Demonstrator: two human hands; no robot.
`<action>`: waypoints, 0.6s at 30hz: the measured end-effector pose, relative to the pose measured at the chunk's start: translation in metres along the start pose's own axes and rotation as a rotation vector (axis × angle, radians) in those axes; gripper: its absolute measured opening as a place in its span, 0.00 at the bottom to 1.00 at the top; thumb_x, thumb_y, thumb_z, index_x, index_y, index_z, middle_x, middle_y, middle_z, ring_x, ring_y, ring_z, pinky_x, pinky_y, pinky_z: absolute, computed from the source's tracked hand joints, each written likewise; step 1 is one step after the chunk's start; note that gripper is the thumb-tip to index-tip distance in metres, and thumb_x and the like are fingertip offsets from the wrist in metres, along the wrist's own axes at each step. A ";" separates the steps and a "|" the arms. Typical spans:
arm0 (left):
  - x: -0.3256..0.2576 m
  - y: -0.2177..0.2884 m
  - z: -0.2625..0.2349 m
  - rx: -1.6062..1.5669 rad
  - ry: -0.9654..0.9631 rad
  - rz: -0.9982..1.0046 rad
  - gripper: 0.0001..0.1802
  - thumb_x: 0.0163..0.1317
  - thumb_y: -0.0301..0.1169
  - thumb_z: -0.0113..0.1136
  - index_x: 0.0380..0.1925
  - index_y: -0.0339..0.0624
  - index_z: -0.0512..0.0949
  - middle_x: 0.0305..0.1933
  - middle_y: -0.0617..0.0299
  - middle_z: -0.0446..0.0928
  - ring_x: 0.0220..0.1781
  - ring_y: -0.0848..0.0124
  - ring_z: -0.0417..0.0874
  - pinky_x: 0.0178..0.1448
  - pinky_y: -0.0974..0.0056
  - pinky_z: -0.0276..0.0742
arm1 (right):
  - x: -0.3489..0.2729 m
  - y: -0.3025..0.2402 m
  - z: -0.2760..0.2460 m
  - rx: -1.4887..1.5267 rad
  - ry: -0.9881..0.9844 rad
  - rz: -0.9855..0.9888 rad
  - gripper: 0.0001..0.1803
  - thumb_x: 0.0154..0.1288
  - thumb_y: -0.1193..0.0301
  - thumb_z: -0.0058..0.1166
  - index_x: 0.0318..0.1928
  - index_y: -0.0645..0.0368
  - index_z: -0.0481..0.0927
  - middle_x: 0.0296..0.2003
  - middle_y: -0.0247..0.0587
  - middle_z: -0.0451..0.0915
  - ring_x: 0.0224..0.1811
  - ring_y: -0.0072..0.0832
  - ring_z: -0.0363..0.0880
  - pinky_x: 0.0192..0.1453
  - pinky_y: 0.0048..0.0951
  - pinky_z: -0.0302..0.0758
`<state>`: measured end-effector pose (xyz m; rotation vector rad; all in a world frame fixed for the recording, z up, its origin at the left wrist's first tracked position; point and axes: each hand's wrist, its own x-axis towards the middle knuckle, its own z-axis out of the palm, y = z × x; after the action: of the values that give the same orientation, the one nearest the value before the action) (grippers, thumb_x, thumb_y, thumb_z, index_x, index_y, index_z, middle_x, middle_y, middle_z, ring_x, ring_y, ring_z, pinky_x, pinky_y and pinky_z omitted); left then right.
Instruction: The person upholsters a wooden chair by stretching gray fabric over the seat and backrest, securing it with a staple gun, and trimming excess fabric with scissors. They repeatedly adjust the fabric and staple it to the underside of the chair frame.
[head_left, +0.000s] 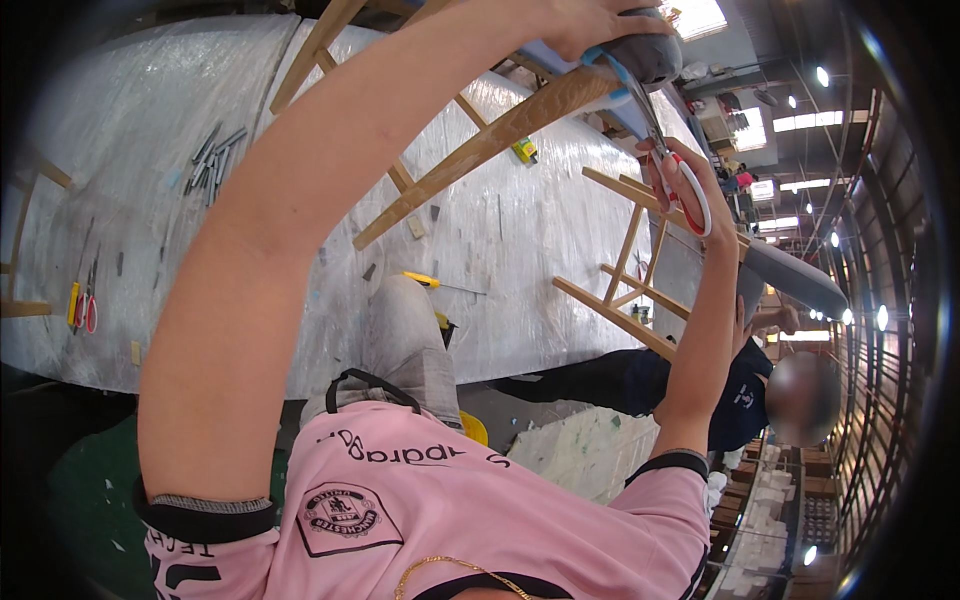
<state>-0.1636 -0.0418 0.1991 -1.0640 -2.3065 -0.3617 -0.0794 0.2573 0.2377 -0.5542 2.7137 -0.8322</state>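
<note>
My right hand (pixel 690 185) holds a pair of scissors (pixel 706 208) with red and white handles. Their blades reach up to a blue-and-white strip (pixel 618 72) on a wooden chair (pixel 480 150). This chair tilts across the table, and one end carries grey padded upholstery (pixel 652 52). At the top edge of the view my left hand (pixel 585 25) grips the grey padding, fingers bent over it. Whether the blades are cutting into the strip cannot be made out.
A plastic-covered table (pixel 330 310) bears a yellow-handled screwdriver (pixel 421 280), several metal pieces (pixel 212 165), another pair of scissors (pixel 91 312) and a yellow-green box (pixel 525 148). On the right, a co-worker (pixel 735 390) handles a second wooden chair (pixel 630 320) with grey padding.
</note>
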 end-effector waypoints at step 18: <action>0.000 0.001 0.002 0.002 0.038 0.012 0.62 0.49 0.37 0.78 0.81 0.53 0.49 0.82 0.48 0.51 0.86 0.47 0.43 0.86 0.38 0.37 | -0.001 -0.009 0.001 -0.145 0.105 0.086 0.29 0.73 0.44 0.60 0.52 0.61 0.83 0.19 0.21 0.67 0.16 0.11 0.61 0.19 0.20 0.57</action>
<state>-0.1638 -0.0407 0.1970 -1.0610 -2.2655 -0.3719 -0.0756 0.2504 0.2422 -0.4307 2.8877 -0.6643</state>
